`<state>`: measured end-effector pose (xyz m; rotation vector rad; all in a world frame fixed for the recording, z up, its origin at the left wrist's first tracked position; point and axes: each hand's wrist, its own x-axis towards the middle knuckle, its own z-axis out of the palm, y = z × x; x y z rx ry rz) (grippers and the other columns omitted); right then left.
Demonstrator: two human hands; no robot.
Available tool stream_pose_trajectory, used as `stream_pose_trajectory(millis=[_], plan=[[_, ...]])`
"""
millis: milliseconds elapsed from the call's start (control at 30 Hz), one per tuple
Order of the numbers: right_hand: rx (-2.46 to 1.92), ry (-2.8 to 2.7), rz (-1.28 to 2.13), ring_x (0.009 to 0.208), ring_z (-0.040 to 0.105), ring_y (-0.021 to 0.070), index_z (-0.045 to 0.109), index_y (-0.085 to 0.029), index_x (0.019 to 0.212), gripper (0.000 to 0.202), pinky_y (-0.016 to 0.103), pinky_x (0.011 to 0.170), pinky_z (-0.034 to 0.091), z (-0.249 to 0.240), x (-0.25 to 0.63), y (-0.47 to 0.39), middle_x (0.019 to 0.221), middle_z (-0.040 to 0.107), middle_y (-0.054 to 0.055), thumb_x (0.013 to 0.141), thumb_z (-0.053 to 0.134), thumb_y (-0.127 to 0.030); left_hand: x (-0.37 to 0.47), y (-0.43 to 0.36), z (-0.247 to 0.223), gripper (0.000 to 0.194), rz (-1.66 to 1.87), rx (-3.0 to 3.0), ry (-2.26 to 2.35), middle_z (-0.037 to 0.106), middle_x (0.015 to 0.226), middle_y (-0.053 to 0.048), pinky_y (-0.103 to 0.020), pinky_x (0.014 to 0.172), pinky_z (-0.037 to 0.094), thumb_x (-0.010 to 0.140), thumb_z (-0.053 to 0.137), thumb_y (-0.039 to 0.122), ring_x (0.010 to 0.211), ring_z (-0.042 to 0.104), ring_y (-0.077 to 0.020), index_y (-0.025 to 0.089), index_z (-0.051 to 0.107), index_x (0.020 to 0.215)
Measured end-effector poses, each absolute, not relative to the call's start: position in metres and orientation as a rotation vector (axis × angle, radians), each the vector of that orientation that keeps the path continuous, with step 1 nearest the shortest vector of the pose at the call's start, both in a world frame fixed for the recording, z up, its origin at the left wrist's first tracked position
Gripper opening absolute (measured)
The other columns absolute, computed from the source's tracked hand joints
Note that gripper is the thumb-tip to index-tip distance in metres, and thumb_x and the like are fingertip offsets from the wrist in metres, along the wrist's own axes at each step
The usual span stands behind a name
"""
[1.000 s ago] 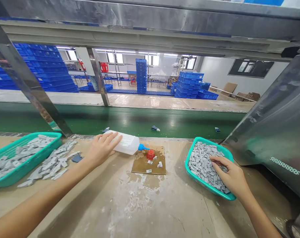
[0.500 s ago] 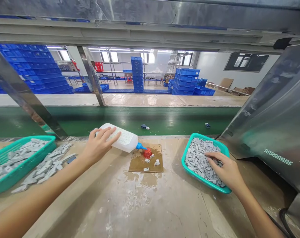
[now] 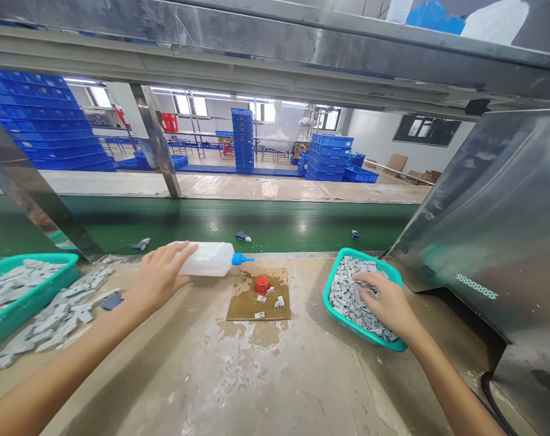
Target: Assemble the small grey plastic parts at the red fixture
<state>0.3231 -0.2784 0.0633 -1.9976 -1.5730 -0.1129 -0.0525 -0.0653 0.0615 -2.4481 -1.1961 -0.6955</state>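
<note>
My left hand is wrapped around a translucent white squeeze bottle with a blue nozzle. The bottle lies nearly level above the table, its tip apart from a small red cup. That cup sits on a wet brown square board, with several small grey-white plastic pieces beside it. At the right, my right hand reaches over a turquoise basket full of small grey plastic parts. Its fingertips touch the parts, with thumb and forefinger apart.
Another turquoise basket of grey parts stands at the left, with loose parts beside it. Behind the table runs a green conveyor belt carrying several small dark-blue and grey pieces. A metal housing bounds the right side; a steel post rises beyond the belt.
My left hand has drawn the bottle back, left of the red cup, and levelled it. My right hand stays at the basket. The view has shifted, and another piece shows on the belt.
</note>
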Motion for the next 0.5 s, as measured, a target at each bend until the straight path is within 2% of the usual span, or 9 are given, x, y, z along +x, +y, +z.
stream_pose_trajectory(millis=[133, 233, 367, 500], plan=[[-2.086, -1.687, -0.017, 0.077, 0.059, 0.021, 0.062, -0.016, 0.088, 0.026, 0.032, 0.067, 0.046, 0.071, 0.309, -0.263, 0.086, 0.065, 0.008, 0.071, 0.044, -0.025, -0.063, -0.057, 0.057, 0.048, -0.83, -2.508, -1.501, 0.055, 0.108, -0.012, -0.038, 0.081, 0.04, 0.062, 0.048, 0.03, 0.098, 0.05, -0.0284, 0.016, 0.044, 0.108], [-2.169, -1.707, -0.003, 0.072, 0.06, 0.0211, 0.064, -0.018, 0.08, 0.02, 0.03, 0.063, 0.046, 0.072, 0.306, -0.255, 0.08, 0.066, 0.007, 0.07, 0.047, -0.023, -0.074, -0.055, 0.061, 0.054, -0.953, -2.41, -1.888, 0.054, 0.106, -0.013, -0.038, 0.074, 0.044, 0.061, 0.051, 0.037, 0.092, 0.053, -0.0282, 0.014, 0.039, 0.109], [-2.301, -1.711, -0.05, 0.063, 0.06, 0.0207, 0.064, -0.018, 0.071, 0.017, 0.028, 0.057, 0.043, 0.071, 0.311, -0.246, 0.064, 0.065, 0.005, 0.062, 0.052, -0.013, -0.091, -0.051, 0.064, 0.064, -1.106, -2.1, -2.357, 0.052, 0.107, -0.016, -0.045, 0.069, 0.045, 0.06, 0.053, 0.045, 0.091, 0.053, -0.0329, 0.012, 0.033, 0.112], [-2.342, -1.74, -0.154, 0.062, 0.059, 0.0203, 0.065, -0.017, 0.076, 0.028, 0.027, 0.055, 0.041, 0.071, 0.318, -0.238, 0.063, 0.063, 0.005, 0.058, 0.046, -0.007, -0.105, -0.049, 0.055, 0.067, -1.231, -2.006, -2.427, 0.048, 0.112, -0.022, -0.05, 0.078, 0.041, 0.064, 0.05, 0.044, 0.103, 0.047, -0.0366, 0.005, 0.032, 0.116]])
